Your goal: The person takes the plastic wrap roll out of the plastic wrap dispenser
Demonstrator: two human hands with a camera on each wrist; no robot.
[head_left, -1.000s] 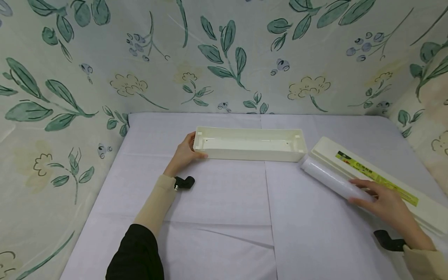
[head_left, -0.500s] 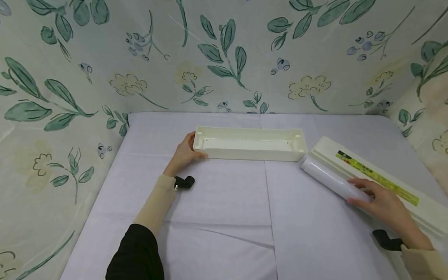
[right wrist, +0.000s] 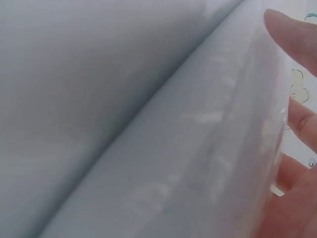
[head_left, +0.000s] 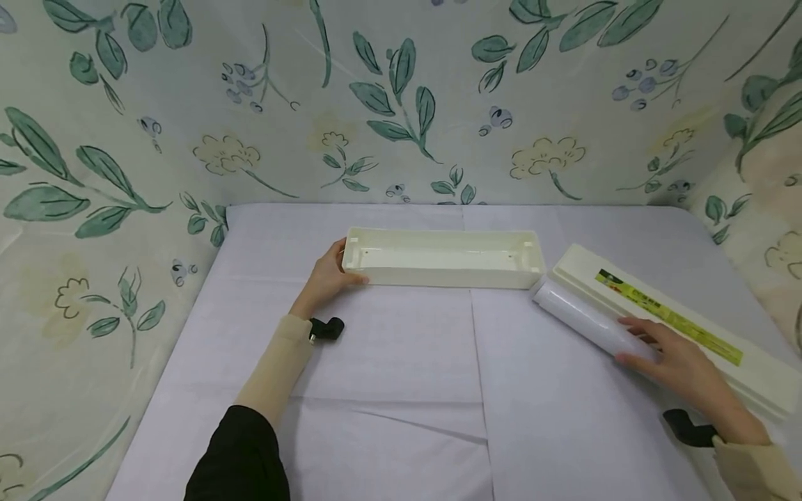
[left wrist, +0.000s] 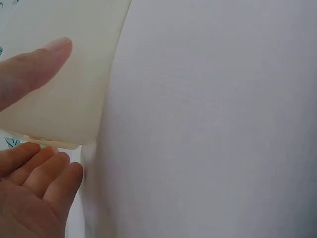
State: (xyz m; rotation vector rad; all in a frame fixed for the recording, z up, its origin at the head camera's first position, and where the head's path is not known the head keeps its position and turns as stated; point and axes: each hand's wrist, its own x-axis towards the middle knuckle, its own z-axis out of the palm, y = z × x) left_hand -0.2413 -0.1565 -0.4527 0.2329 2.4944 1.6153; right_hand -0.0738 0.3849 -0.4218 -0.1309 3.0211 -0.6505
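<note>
A long, shallow cream plastic box point(head_left: 445, 277) lies open side up near the back of the table. My left hand point(head_left: 326, 278) grips its left end. In the left wrist view the thumb point(left wrist: 57, 52) lies against the box's outer wall, and the other fingers curl by its end rim. At the right, a roll of clear plastic wrap point(head_left: 585, 313) rests slantwise on the cloth. Holding its near end is my right hand point(head_left: 683, 369), thumb on one side and fingers on the other; the hand hides that end.
Just behind the roll lies a long cream lid point(head_left: 761, 379) with a yellow-green label point(head_left: 669, 316), slanting the same way. A creased white cloth point(head_left: 388, 362) covers the table. Leaf-patterned fabric point(head_left: 401, 104) stands behind and at both sides.
</note>
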